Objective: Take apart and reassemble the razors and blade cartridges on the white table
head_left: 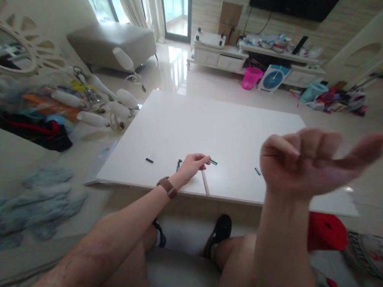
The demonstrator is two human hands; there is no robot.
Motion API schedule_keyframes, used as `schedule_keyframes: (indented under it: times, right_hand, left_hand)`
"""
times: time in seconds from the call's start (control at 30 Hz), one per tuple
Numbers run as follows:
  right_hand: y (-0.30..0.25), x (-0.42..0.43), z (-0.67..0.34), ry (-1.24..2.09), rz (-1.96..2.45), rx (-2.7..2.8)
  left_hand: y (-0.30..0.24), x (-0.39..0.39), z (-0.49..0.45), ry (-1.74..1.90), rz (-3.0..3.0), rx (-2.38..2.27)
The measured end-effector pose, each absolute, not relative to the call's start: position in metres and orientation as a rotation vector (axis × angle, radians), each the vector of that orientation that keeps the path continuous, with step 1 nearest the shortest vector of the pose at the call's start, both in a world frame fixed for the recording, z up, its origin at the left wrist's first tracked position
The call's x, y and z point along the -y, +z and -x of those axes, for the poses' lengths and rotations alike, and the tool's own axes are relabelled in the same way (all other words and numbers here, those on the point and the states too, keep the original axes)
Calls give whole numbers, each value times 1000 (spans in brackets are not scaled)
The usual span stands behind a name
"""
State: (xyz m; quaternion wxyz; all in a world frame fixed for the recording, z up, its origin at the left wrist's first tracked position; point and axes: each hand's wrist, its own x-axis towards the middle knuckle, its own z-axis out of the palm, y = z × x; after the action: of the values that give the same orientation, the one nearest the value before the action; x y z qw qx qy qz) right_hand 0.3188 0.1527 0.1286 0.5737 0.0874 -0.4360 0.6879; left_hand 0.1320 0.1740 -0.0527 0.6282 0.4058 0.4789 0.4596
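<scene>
Above the white table, my left hand, with a brown watch on its wrist, is closed in a pinch. A small thin green strip sticks out from its fingertips. Below that hand a pale narrow stick reaches to the table's front edge, and a small dark item lies partly hidden behind the wrist. My right hand is raised close to the camera, fingers mostly curled in, one finger stretched to the right, nothing visible in it. Left of it lies another small green strip.
A small black bar lies on the table's left part. A lamp with several white shades stands at the left. Under the right end is a red item. Beyond the table are a pink basket and a blue fan.
</scene>
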Motion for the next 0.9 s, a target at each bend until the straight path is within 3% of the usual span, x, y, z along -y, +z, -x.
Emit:
schedule_keyframes:
  times: [0.27,0.43,0.57,0.9]
  right_hand:
    - [60,-196,-289,1268,682,897]
    - [2,-200,-285,890,1286,1435]
    - [-19,-191,-280,655,1402,1720]
    - [-16,-189,-265,680,1358,1596]
  left_hand:
    - [-37,-182,-134,1168,-829,-1063]
    - [-40,-189,-131,1214,-780,-1068]
    - [-46,-192,-124,1193,-746,-1079]
    - [-43,-190,-118,1184,-757,-1060]
